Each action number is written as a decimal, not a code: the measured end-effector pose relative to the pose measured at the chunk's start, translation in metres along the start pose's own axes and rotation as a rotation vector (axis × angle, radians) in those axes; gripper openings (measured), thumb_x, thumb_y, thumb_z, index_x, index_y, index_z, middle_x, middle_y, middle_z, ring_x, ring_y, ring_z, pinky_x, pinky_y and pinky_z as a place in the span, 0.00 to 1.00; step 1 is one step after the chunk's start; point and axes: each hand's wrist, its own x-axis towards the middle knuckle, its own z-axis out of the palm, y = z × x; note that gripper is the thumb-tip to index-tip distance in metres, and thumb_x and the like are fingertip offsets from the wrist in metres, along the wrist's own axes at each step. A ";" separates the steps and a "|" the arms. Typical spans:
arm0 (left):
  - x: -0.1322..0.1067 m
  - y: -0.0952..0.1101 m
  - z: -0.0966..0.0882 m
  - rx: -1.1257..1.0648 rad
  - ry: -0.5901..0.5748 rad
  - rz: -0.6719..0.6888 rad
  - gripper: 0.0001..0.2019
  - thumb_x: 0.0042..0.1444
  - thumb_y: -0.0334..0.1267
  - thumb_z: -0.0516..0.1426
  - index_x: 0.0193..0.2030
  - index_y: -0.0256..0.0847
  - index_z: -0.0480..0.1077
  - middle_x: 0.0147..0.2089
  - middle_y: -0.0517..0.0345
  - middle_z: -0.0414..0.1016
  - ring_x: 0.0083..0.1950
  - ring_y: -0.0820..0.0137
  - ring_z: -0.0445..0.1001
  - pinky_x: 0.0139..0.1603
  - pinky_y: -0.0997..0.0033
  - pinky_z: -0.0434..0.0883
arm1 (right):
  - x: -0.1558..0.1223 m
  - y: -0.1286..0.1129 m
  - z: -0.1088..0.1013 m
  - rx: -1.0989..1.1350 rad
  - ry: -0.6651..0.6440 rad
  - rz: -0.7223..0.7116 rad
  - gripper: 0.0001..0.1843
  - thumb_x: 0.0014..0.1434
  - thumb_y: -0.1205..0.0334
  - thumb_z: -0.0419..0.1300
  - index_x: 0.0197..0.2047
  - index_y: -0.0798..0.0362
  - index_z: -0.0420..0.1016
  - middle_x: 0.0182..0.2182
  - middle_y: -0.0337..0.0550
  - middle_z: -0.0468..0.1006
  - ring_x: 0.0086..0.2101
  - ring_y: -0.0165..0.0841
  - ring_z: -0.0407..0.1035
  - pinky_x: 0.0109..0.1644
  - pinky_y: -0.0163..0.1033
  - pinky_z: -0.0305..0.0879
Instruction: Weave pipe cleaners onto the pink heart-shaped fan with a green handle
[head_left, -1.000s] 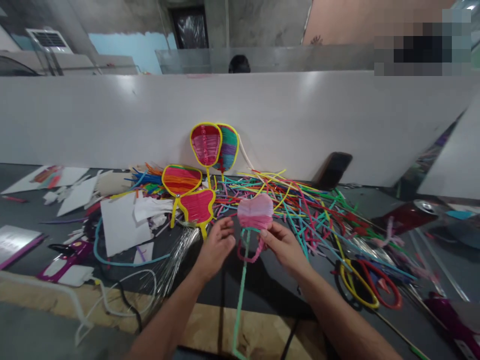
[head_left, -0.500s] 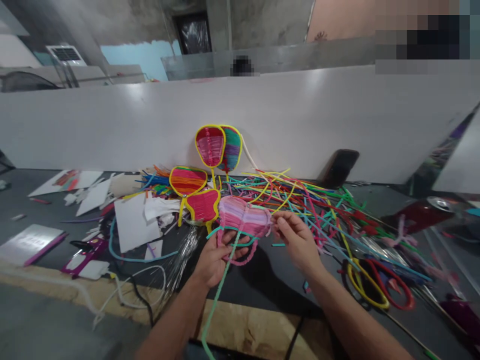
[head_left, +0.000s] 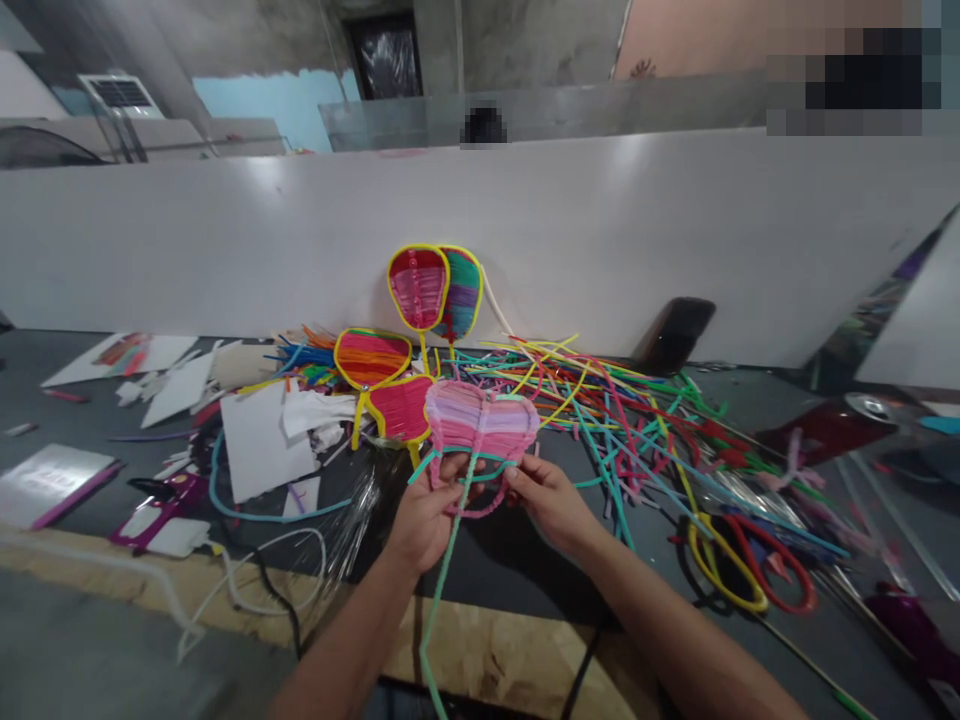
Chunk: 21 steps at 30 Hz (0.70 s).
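Note:
A pink and lilac pipe-cleaner fan [head_left: 480, 415], wound in bands inside a looped frame, is held up in front of me. My left hand [head_left: 429, 515] grips its lower left, fingers behind and thumb in front. My right hand [head_left: 551, 500] pinches the lower right edge, where a teal strand crosses the frame; the exact pinch point is partly covered by the fingers. Down the middle of the fan runs a long mint-green pipe cleaner [head_left: 447, 570], its free end hanging toward me past the table edge. An open pink loop shows below the bands.
Finished yellow-rimmed fans [head_left: 418, 290] lean on the white partition [head_left: 225, 250]. Loose pipe cleaners [head_left: 577, 385] pile behind my hands. To the right are scissors [head_left: 724, 570], a phone [head_left: 675, 335] and a dark red can [head_left: 832, 428]. White paper [head_left: 262, 450] and a purple glue gun [head_left: 154, 515] lie left.
My right hand has moved left and down, from the fan's right side to its lower right edge. The fan has shifted slightly left and up. My left hand keeps its hold.

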 end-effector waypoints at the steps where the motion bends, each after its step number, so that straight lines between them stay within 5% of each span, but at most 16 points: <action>1: 0.000 0.000 0.000 0.013 -0.007 -0.005 0.16 0.40 0.25 0.62 0.39 0.38 0.70 0.40 0.54 0.77 0.48 0.61 0.74 0.45 0.64 0.72 | 0.000 0.001 -0.001 -0.011 0.004 -0.010 0.12 0.53 0.52 0.63 0.32 0.53 0.73 0.24 0.35 0.68 0.25 0.25 0.59 0.31 0.33 0.58; 9: 0.006 0.001 -0.002 0.012 -0.038 -0.068 0.11 0.47 0.37 0.63 0.37 0.37 0.71 0.36 0.53 0.78 0.41 0.65 0.76 0.37 0.70 0.71 | -0.003 -0.007 0.003 0.229 -0.044 0.073 0.13 0.49 0.56 0.67 0.38 0.50 0.74 0.27 0.36 0.72 0.25 0.25 0.63 0.29 0.31 0.60; 13: 0.006 0.000 -0.002 -0.057 -0.093 -0.133 0.07 0.50 0.35 0.61 0.35 0.35 0.72 0.36 0.51 0.79 0.40 0.65 0.76 0.39 0.68 0.72 | -0.007 -0.012 0.007 0.305 -0.114 0.082 0.13 0.48 0.56 0.67 0.38 0.49 0.75 0.31 0.39 0.75 0.30 0.28 0.68 0.34 0.32 0.63; 21: 0.002 0.008 -0.002 -0.064 -0.063 -0.160 0.04 0.54 0.33 0.57 0.35 0.36 0.72 0.35 0.51 0.79 0.41 0.63 0.77 0.42 0.60 0.74 | -0.002 -0.001 0.001 0.231 -0.015 0.017 0.12 0.43 0.57 0.71 0.32 0.50 0.77 0.30 0.37 0.76 0.31 0.28 0.68 0.39 0.35 0.62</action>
